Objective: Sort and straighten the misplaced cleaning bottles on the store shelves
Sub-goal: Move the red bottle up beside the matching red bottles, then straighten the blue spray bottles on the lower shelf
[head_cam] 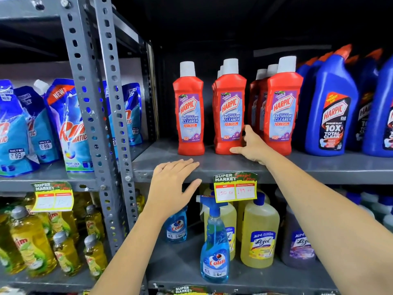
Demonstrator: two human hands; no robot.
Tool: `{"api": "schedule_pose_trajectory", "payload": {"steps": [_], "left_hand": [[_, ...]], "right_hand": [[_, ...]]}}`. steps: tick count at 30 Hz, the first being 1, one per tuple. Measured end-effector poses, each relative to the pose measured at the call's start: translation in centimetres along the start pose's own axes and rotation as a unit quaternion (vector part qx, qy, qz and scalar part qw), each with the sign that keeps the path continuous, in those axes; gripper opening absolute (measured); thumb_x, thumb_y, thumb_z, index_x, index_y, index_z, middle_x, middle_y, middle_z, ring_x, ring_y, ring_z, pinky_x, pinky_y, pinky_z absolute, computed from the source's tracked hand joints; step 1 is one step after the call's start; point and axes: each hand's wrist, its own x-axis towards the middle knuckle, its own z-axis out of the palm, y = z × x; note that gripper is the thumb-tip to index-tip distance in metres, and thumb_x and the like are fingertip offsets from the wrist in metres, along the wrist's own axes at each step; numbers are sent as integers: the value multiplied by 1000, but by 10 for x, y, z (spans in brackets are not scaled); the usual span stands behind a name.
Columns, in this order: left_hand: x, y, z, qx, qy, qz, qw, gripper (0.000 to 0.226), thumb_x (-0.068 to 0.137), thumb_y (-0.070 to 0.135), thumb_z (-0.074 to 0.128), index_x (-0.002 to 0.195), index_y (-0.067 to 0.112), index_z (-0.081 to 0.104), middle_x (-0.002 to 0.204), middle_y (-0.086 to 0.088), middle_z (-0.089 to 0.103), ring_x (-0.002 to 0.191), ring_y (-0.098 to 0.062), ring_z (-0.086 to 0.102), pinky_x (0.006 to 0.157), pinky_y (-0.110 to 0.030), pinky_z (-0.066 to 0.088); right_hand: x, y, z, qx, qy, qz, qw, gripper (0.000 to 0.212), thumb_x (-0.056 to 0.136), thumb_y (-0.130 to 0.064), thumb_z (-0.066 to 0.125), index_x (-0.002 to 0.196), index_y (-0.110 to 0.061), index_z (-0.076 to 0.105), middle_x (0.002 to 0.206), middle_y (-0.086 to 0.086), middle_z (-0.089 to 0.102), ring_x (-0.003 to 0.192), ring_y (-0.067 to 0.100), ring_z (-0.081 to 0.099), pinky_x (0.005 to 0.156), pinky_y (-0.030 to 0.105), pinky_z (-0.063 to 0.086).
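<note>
Red Harpic bathroom cleaner bottles with white caps stand upright on the grey shelf. One red bottle stands alone at the left. A middle row and a right row each have more bottles behind. My right hand reaches between the middle and right rows, its fingers touching the base of the middle front bottle, not closed around it. My left hand lies flat and open on the shelf's front edge, holding nothing.
Blue Harpic toilet cleaner bottles crowd the right of the same shelf. Below stand Colin spray bottles and yellow Lizol bottles. A perforated steel upright divides off Rin pouches and Vim bottles at left. A price tag hangs from the shelf edge.
</note>
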Motion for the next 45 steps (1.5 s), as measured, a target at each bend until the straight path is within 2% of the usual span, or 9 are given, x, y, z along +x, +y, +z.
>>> {"api": "schedule_pose_trajectory", "payload": {"steps": [21, 26, 29, 31, 33, 35, 38, 41, 45], "left_hand": [[-3, -1, 4, -3, 15, 15, 1000, 42, 93, 44, 49, 130, 25, 57, 132, 7, 59, 122, -13, 50, 100, -35, 30], [-6, -2, 3, 9, 10, 28, 1000, 42, 97, 40, 46, 132, 19, 53, 135, 1, 55, 125, -18, 47, 102, -34, 27], [-16, 3, 6, 24, 25, 15, 999, 48, 97, 32, 46, 141, 11, 45, 148, -8, 42, 139, -24, 31, 113, -40, 21], [-36, 5, 12, 44, 24, 0, 999, 56, 98, 30, 45, 148, 8, 31, 157, -12, 25, 146, -26, 14, 118, -45, 11], [-62, 5, 22, 45, 16, -18, 999, 60, 98, 29, 45, 150, 7, 24, 159, -13, 15, 147, -27, 6, 118, -47, 9], [-90, 1, 35, 40, -23, -38, 998, 61, 98, 30, 45, 150, 7, 24, 159, -14, 11, 147, -28, 4, 118, -48, 11], [-130, -7, 60, 42, -115, -58, 991, 56, 101, 35, 38, 150, 10, 26, 161, -10, 8, 147, -25, 0, 117, -46, 12], [-175, -13, 85, 0, -204, -90, 975, 60, 102, 47, 23, 153, 15, 17, 161, -3, 5, 147, -17, -5, 117, -39, 8], [-234, -18, 113, -41, -313, -133, 940, 84, 87, 71, -9, 153, 20, 3, 156, 6, -12, 144, -10, -15, 119, -36, 6]], "right_hand": [[7, 8, 1, 37, -35, 11, 999, 71, 82, -8, 75, 136, -14, 29, 131, 8, 57, 116, 20, 55, 104, 38, 44], [0, 4, -1, 38, -25, 9, 999, 79, 87, -22, 72, 145, -16, 20, 139, 9, 53, 121, 21, 52, 103, 34, 40], [-15, -8, -3, -42, 64, -3, 997, 75, 97, -44, 52, 153, -14, 12, 136, 19, 55, 125, 33, 52, 99, 35, 38], [-33, -19, -8, -62, 210, -53, 974, 58, 100, -42, 43, 147, -12, 29, 103, 11, 66, 105, 32, 61, 82, 34, 39], [-57, -26, -11, 21, 373, -150, 916, 37, 101, -32, 41, 128, -9, 50, 80, 7, 62, 78, 30, 63, 67, 34, 40], [-85, -26, -9, 118, 430, -265, 855, 20, 101, -21, 42, 109, -10, 57, 68, 14, 54, 56, 28, 52, 55, 44, 39], [-127, -8, 21, 151, 357, -329, 861, 13, 100, -16, 43, 101, -19, 56, 65, 17, 49, 52, 28, 47, 50, 40, 36], [-166, 27, 69, 79, 275, -291, 913, 13, 96, -21, 47, 99, -17, 58, 63, 3, 52, 55, 7, 46, 55, 13, 36], [-185, 83, 113, -162, 52, -140, 975, 20, 93, -40, 46, 106, -28, 55, 74, -6, 61, 64, 15, 58, 60, 34, 49]]}}
